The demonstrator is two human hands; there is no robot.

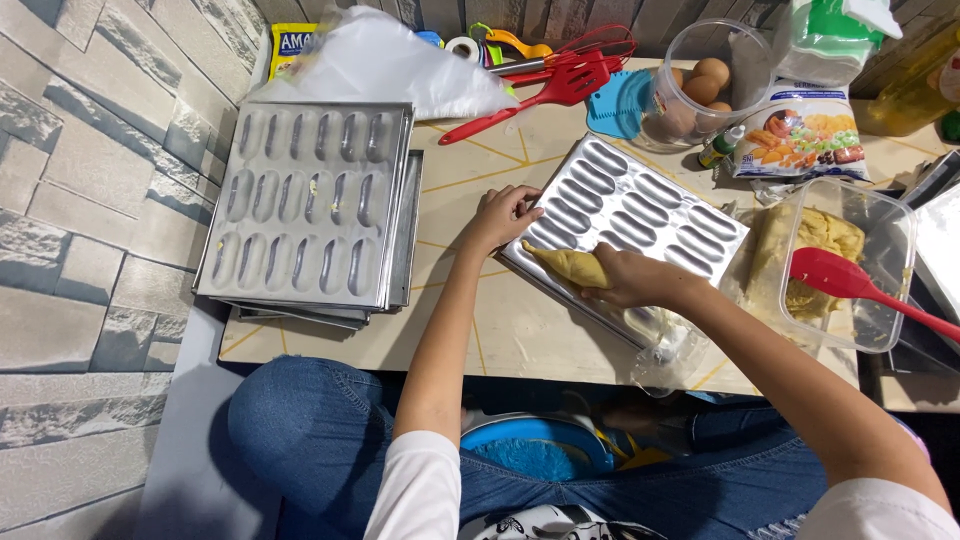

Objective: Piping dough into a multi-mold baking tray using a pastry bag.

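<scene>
The left hand (497, 217) pinned the silver oblong-welled metal mould tray (640, 215) steady on the bench (520, 330) while right-hand fingers (625, 285), clamped around the yellow-filled clear piping bag (572, 265), aimed its tip into a near-corner well.

The near edge of the metal mould tray (640, 205) is being hidden by the right hand (640, 280) and piping bag (572, 265). At three o'clock, the red spatula's handle (910, 312) is being cut off by the frame edge.
</scene>
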